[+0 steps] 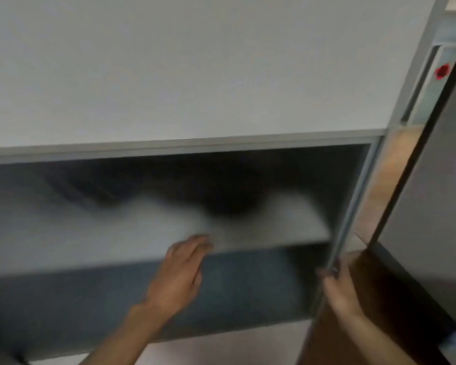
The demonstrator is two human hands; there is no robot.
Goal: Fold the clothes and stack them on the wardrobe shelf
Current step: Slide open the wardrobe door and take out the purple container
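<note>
Reaching with straight fingers, left hand (181,270) touches the shelf (63,241) edge. Right hand (336,283) grips the door (358,206) edge. Dark clothes (221,191) on shelf, blurred.

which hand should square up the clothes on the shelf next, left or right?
Left, probably. The left hand is free, fingers straight at the shelf edge, just short of the blurred dark clothes. The right hand grips the wardrobe door edge.

Open wardrobe shelf (63,238) across the middle of the frame, bare pale board at left and lower centre, blurred dark clothes (221,191) filling its back centre, door edge (353,206) closing off the right side, white panel (169,61) above
</note>
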